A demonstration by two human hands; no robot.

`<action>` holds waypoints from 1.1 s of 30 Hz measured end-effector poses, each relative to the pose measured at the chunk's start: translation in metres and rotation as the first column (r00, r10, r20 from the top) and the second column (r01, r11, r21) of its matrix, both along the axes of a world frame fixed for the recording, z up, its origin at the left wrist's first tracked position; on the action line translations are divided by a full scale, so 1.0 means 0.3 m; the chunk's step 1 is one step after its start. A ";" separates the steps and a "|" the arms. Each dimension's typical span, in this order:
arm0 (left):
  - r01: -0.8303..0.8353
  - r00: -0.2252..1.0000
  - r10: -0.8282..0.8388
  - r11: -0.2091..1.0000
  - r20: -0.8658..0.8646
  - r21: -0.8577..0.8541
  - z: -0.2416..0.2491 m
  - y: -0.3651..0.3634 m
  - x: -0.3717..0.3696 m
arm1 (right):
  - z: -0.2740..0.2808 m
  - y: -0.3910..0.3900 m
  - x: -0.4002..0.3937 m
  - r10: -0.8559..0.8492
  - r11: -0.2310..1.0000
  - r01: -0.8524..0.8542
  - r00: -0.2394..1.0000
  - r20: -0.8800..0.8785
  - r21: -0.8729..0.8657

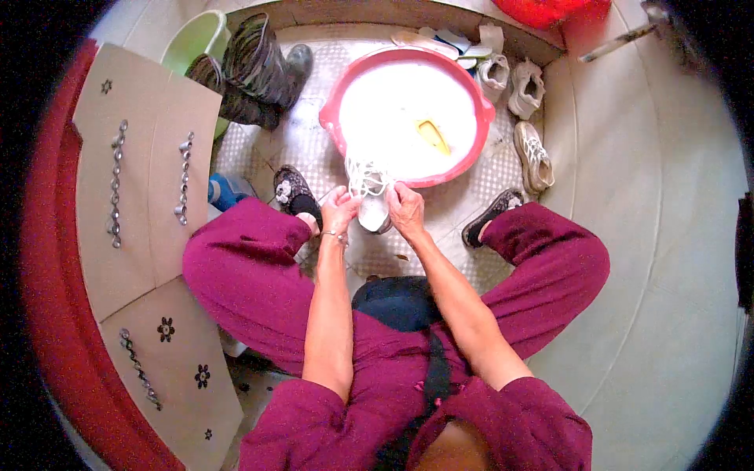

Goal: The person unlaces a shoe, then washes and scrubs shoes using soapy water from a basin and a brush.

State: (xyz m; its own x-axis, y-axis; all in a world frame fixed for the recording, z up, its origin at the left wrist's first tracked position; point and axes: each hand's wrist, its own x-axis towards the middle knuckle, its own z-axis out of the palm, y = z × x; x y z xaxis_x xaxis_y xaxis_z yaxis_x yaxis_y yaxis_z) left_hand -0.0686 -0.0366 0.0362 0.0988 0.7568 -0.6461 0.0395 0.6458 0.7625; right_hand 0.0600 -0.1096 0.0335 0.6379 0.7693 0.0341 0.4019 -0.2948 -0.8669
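A white lace-up shoe [374,213] is at the near rim of a pink basin [333,118], its toe toward me. Loose white shoelaces [366,177] spread in loops over its upper part. My left hand [341,209] pinches the laces on the left side, fingers closed. On the right side of the shoe, my right hand [406,210] is also closed on the laces, its fingertips partly hidden. Bright white liquid or foam fills the basin, and a yellow oblong object [433,136] lies in it.
Several light shoes, including a white sneaker [534,157], stand right of the basin. Dark boots [263,67] and a green bucket [196,43] are at the back left. A cabinet [149,180] borders the left side; a pale wall [628,235] the right.
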 end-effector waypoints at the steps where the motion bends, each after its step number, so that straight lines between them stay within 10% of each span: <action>1: 0.114 0.993 -0.114 0.993 -0.006 0.034 0.027 0.000 0.005 | 0.003 0.000 0.002 0.013 1.000 -0.013 1.000 0.010 -0.003; 6: 0.131 0.991 -0.131 0.982 -0.011 0.137 0.028 0.023 0.014 | 0.020 -0.014 0.008 0.091 0.995 -0.090 0.996 0.009 -0.051; 8: 0.440 0.897 -0.387 0.723 -0.215 0.533 0.066 0.021 0.005 | 0.021 -0.008 0.006 0.073 0.996 -0.073 0.997 0.001 -0.041; 10: 0.648 0.754 -0.624 0.654 -0.207 0.391 0.197 0.014 0.011 | 0.014 -0.010 0.006 0.053 0.998 -0.054 0.998 -0.015 -0.036; 12: 0.816 0.517 -0.782 0.327 -0.348 0.476 0.248 0.004 0.019 | 0.007 -0.010 0.015 0.092 0.995 -0.090 0.994 -0.060 0.029; 16: 0.659 0.736 -0.387 0.597 -0.556 0.457 0.235 0.099 0.002 | -0.003 -0.013 0.015 0.070 0.997 -0.072 0.997 -0.032 -0.043; 20: 0.607 0.777 -0.348 0.636 -0.524 0.477 0.129 0.151 0.034 | 0.007 -0.009 0.005 0.078 0.996 -0.081 0.995 -0.064 -0.044; 33: 0.860 0.417 -0.351 0.452 -0.839 0.238 0.062 0.178 0.134 | 0.016 -0.002 0.021 0.079 0.996 -0.083 0.992 -0.094 -0.036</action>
State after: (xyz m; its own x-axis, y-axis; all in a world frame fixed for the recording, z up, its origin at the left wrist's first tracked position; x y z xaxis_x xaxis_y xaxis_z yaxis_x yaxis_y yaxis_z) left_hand -0.0285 0.0169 0.0548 0.5010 0.8373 -0.2192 0.7970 -0.3475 0.4941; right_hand 0.0664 -0.1102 0.0382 0.5725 0.8181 -0.0536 0.3446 -0.2994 -0.8897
